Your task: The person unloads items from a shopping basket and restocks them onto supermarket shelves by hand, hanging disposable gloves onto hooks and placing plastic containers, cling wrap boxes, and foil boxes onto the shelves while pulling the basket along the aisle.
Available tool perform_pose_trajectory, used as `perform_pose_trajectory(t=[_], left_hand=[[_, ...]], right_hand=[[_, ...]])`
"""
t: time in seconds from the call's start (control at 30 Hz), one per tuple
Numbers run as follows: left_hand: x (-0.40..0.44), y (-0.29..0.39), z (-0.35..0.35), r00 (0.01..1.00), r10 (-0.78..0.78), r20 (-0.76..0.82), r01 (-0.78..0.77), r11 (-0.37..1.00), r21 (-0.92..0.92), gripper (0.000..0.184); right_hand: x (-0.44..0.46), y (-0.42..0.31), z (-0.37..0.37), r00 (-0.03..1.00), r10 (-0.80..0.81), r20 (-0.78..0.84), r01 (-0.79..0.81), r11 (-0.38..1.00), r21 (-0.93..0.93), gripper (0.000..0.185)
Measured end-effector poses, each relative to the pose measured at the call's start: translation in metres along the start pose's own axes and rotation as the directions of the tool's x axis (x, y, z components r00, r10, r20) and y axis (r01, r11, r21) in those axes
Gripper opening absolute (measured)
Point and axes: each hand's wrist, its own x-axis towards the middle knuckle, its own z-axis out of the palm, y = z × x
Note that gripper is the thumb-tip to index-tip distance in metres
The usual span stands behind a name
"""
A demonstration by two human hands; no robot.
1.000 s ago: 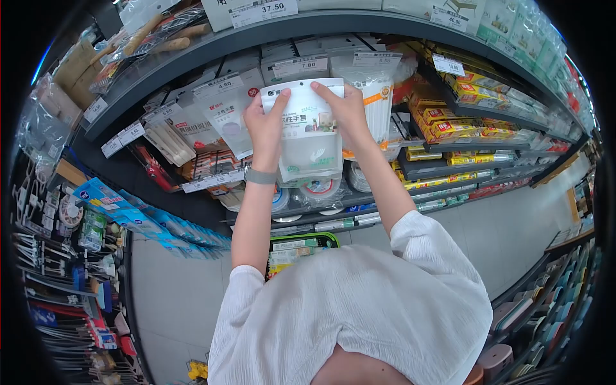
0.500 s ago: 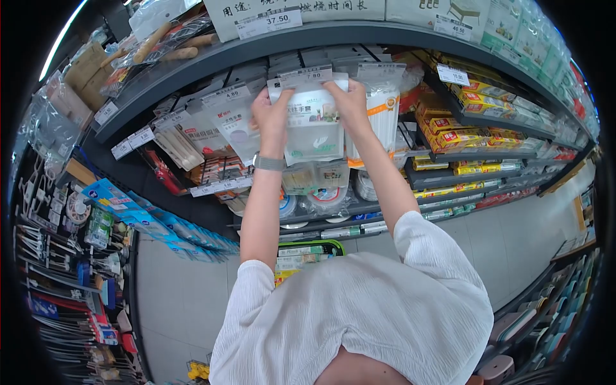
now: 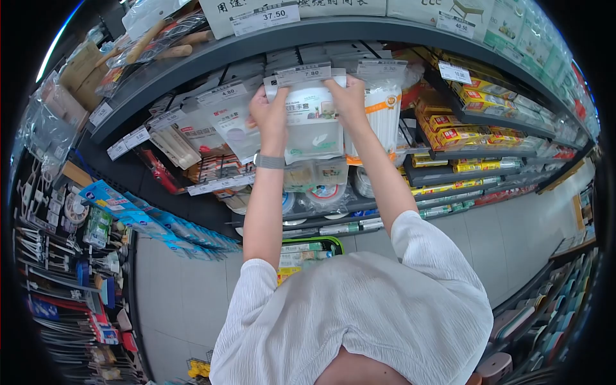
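Flat white-and-clear plastic packet [image 3: 314, 138]: upright between hands, long axis 12–6 o'clock | left hand [image 3: 269, 117]: pinching its upper left edge, packet towards 3–4 o'clock | right hand [image 3: 349, 102]: pinching upper right edge, packet towards 8 | neither clearly nearer | pale rectangular "7.80" price tag [image 3: 304, 74]: 12 o'clock, overlapping packet top.

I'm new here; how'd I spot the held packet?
Find the curved dark shelf edge. Below it, at the 7.80 tag, left hand and right hand hold the white packet. It has green print low down, unlike the orange-trimmed packet beside it.
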Motion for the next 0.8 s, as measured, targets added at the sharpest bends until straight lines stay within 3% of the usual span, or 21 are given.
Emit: perform_pose_trajectory(t=[0.17, 0.23, 0.37, 0.53, 0.8], left_hand=[[-0.006, 0.005, 0.004, 0.998, 0.021, -0.055, -0.024, 0.998, -0.053, 0.015], [-0.005, 0.005, 0.004, 0.998, 0.052, -0.042, -0.049, 0.997, 0.065, 0.016], [-0.006, 0.004, 0.008, 0.997, 0.062, -0.047, -0.055, 0.989, 0.137, 0.016], [-0.005, -0.002, 0.007, 0.997, 0.059, -0.043, -0.058, 0.998, 0.023, 0.019], [0.003, -0.004, 0.005, 0.998, 0.061, -0.019, -0.061, 0.998, -0.008, 0.021]], right_hand=[[-0.002, 0.000, 0.000, 1.000, -0.017, 0.010, 0.018, 0.998, -0.067, 0.020], [-0.006, -0.003, 0.001, 0.999, -0.015, -0.043, 0.012, 0.998, -0.068, 0.021], [-0.008, -0.001, 0.000, 0.997, 0.018, -0.072, -0.017, 1.000, 0.015, 0.022], [-0.009, -0.014, 0.002, 0.998, -0.004, -0.058, 0.001, 0.998, -0.060, 0.024], [0.004, -0.011, -0.007, 0.999, 0.031, 0.035, -0.030, 0.999, -0.039, 0.027]])
